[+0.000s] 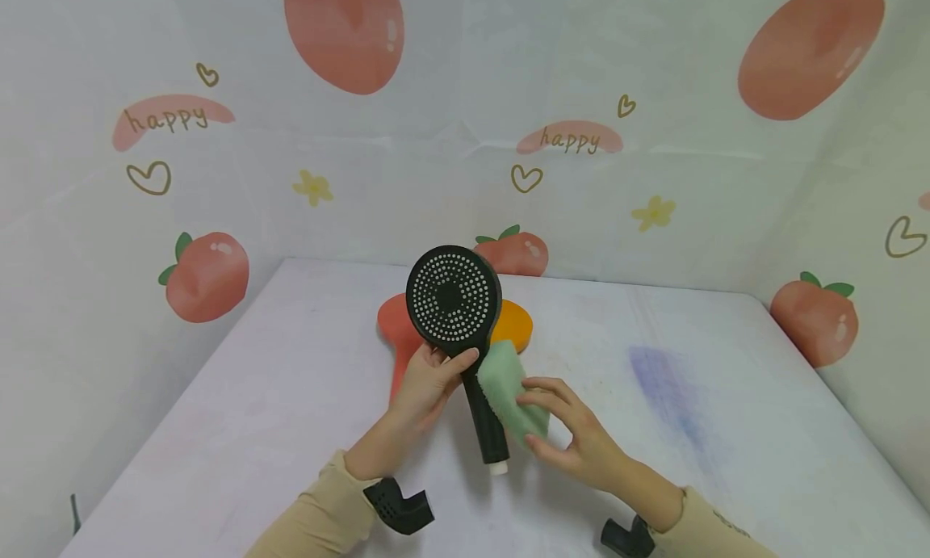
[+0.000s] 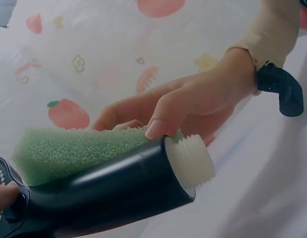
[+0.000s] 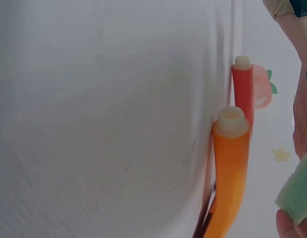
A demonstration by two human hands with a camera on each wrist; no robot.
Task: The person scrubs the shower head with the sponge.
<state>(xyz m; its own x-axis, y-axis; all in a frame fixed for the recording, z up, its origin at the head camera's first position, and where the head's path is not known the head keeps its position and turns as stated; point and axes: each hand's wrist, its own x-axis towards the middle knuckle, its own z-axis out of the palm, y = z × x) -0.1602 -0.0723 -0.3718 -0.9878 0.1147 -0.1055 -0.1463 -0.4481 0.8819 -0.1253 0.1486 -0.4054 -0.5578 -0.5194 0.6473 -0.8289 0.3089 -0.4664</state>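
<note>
A black shower head is held by my left hand at the neck, its spray face with pale nozzles towards the head camera. The thumb lies across the neck. Its handle slants down to a white threaded end. In my right hand a light green sponge is gripped between thumb and fingers, lying along the side of the black handle. The left wrist view shows the sponge's coarse, porous surface close against the handle. Only the fingertips of the right hand show in the right wrist view.
Behind the hands, a red shower head and an orange one lie on the white table. Both have pale threaded ends in the right wrist view. A purple-blue stain marks the table's right side. A fruit-printed backdrop rises behind.
</note>
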